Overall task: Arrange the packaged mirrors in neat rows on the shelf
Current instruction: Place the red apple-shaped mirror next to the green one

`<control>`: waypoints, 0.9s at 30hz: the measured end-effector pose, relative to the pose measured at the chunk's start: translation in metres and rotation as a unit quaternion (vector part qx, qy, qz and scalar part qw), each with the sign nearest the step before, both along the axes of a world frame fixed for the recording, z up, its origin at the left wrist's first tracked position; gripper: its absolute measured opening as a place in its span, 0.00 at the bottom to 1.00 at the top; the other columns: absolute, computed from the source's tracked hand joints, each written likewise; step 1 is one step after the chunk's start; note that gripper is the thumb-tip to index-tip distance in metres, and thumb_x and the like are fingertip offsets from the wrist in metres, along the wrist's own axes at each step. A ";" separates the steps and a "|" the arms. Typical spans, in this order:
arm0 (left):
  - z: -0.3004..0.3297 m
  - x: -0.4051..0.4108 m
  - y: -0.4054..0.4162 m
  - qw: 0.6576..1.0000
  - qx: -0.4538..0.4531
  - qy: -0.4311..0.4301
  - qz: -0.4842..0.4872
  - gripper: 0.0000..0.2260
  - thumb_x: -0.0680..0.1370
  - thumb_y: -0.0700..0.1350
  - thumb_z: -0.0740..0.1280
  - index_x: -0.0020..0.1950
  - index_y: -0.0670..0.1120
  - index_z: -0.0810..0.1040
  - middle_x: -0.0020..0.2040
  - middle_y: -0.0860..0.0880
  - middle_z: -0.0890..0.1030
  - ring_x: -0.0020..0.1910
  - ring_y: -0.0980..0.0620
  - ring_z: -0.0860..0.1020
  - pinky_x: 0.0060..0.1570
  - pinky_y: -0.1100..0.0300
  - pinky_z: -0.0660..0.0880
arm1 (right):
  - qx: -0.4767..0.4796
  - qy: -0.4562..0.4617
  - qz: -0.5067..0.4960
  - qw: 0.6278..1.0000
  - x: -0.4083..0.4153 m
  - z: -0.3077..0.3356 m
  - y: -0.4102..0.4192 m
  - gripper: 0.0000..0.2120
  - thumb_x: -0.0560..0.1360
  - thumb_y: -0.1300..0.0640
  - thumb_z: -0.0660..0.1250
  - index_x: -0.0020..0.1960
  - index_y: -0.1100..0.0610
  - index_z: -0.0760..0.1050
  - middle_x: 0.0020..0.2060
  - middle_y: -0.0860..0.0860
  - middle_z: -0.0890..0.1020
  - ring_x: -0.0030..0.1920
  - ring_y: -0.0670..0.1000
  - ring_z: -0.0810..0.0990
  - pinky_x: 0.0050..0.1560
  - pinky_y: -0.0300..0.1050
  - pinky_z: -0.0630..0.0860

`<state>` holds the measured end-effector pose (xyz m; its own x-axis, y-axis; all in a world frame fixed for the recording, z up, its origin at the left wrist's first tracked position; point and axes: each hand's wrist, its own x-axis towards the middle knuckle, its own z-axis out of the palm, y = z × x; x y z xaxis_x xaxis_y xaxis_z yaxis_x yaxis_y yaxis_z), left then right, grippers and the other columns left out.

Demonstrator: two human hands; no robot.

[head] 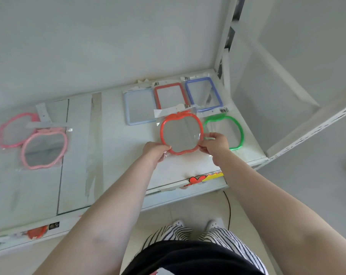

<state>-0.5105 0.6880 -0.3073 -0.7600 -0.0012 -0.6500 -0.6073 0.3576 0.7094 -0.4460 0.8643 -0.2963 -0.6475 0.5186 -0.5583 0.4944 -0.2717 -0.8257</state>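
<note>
A red apple-shaped mirror [181, 133] in clear packaging is held over the white shelf [128, 155]. My left hand [155, 150] grips its lower left rim and my right hand [214, 144] grips its lower right rim. To its right lies a green apple-shaped mirror [235, 128], partly hidden by my right hand. Behind them stand three rectangular mirrors in a row: light blue [139, 107], red [171, 94] and dark blue [203, 93]. Two pink apple-shaped mirrors [44, 149] [11, 130] lie overlapping at the shelf's far left.
A white wall [108, 46] backs the shelf. A perforated shelf upright [225, 40] and slanted rail [311, 133] bound the right end. Colourful stickers [204, 178] mark the front edge. A black cable [229, 207] runs on the floor by my feet.
</note>
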 end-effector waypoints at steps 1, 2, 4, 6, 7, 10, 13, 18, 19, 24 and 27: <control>0.001 -0.009 0.000 1.000 -0.009 -0.012 0.007 0.08 0.70 0.43 0.74 0.45 0.41 0.80 0.28 0.48 0.81 0.24 0.54 0.76 0.33 0.61 0.73 | -0.007 -0.002 0.009 1.000 -0.001 0.000 0.003 0.15 0.70 0.73 0.69 0.55 0.64 0.75 0.34 0.56 0.78 0.26 0.49 0.76 0.31 0.36 0.79; 0.002 -0.018 0.000 0.999 -0.034 -0.005 0.017 0.15 0.70 0.48 0.75 0.50 0.40 0.79 0.37 0.46 0.83 0.31 0.52 0.80 0.38 0.59 0.76 | -0.012 -0.006 0.018 1.000 -0.002 -0.001 0.007 0.14 0.71 0.73 0.69 0.55 0.65 0.76 0.33 0.55 0.78 0.26 0.49 0.76 0.31 0.35 0.79; 0.007 -0.037 0.003 0.987 -0.148 0.065 0.011 0.27 0.69 0.55 0.74 0.60 0.40 0.74 0.57 0.43 0.79 0.52 0.44 0.80 0.54 0.53 0.78 | -0.017 -0.014 0.029 0.999 -0.001 -0.001 0.013 0.10 0.71 0.73 0.69 0.51 0.65 0.77 0.33 0.55 0.78 0.25 0.48 0.77 0.30 0.34 0.79; 0.018 -0.052 0.014 0.953 -0.231 0.188 -0.048 0.28 0.71 0.56 0.71 0.65 0.42 0.70 0.64 0.42 0.73 0.62 0.40 0.74 0.61 0.51 0.73 | -0.021 -0.021 0.033 0.999 0.001 -0.001 0.016 0.08 0.71 0.73 0.68 0.49 0.65 0.77 0.32 0.56 0.78 0.21 0.45 0.76 0.29 0.34 0.79; 0.026 -0.059 0.024 0.930 -0.255 0.249 -0.090 0.26 0.73 0.55 0.69 0.65 0.43 0.69 0.64 0.42 0.72 0.63 0.40 0.72 0.61 0.51 0.70 | -0.022 -0.023 0.036 0.999 0.003 -0.002 0.018 0.07 0.71 0.73 0.68 0.47 0.65 0.77 0.32 0.56 0.77 0.21 0.45 0.76 0.30 0.34 0.79; 0.043 -0.078 0.062 0.860 -0.305 0.330 -0.242 0.22 0.77 0.54 0.64 0.69 0.47 0.69 0.66 0.43 0.73 0.66 0.40 0.68 0.63 0.50 0.67 | -0.015 -0.024 0.058 0.998 0.008 -0.004 0.020 0.06 0.72 0.73 0.68 0.47 0.65 0.77 0.32 0.55 0.77 0.29 0.51 0.76 0.33 0.37 0.80; 0.043 -0.090 0.088 0.810 -0.346 0.291 -0.374 0.22 0.79 0.57 0.58 0.69 0.46 0.71 0.66 0.43 0.75 0.67 0.40 0.67 0.64 0.49 0.65 | -0.007 -0.019 0.080 0.997 0.012 -0.003 0.021 0.08 0.71 0.73 0.68 0.48 0.65 0.77 0.32 0.55 0.76 0.31 0.53 0.75 0.38 0.40 0.81; 0.028 -0.097 0.104 0.831 -0.305 0.247 -0.395 0.12 0.78 0.53 0.62 0.54 0.47 0.79 0.56 0.45 0.81 0.62 0.40 0.74 0.65 0.48 0.64 | -0.010 -0.021 0.087 0.996 0.014 -0.010 0.018 0.07 0.71 0.74 0.67 0.43 0.64 0.76 0.32 0.55 0.75 0.30 0.53 0.73 0.44 0.46 0.81; 0.026 -0.098 0.105 0.840 -0.293 0.256 -0.379 0.10 0.77 0.51 0.65 0.53 0.47 0.79 0.55 0.46 0.81 0.61 0.41 0.75 0.65 0.49 0.65 | -0.012 -0.026 0.084 0.996 0.014 -0.013 0.017 0.07 0.71 0.74 0.67 0.43 0.64 0.76 0.32 0.55 0.75 0.31 0.53 0.73 0.44 0.46 0.81; 0.017 -0.097 0.113 0.834 -0.288 0.331 -0.333 0.06 0.73 0.40 0.67 0.47 0.49 0.79 0.49 0.49 0.83 0.54 0.45 0.78 0.56 0.52 0.66 | -0.011 -0.054 0.040 0.998 0.012 -0.028 0.012 0.06 0.69 0.73 0.69 0.44 0.66 0.78 0.31 0.54 0.75 0.28 0.53 0.74 0.46 0.53 0.81; 0.009 -0.093 0.115 0.815 -0.310 0.368 -0.322 0.08 0.74 0.39 0.65 0.50 0.47 0.78 0.52 0.46 0.82 0.55 0.43 0.77 0.54 0.52 0.71 | 0.010 -0.078 0.032 0.996 0.011 -0.029 0.009 0.07 0.67 0.69 0.71 0.39 0.60 0.75 0.30 0.55 0.79 0.32 0.57 0.80 0.50 0.58 0.82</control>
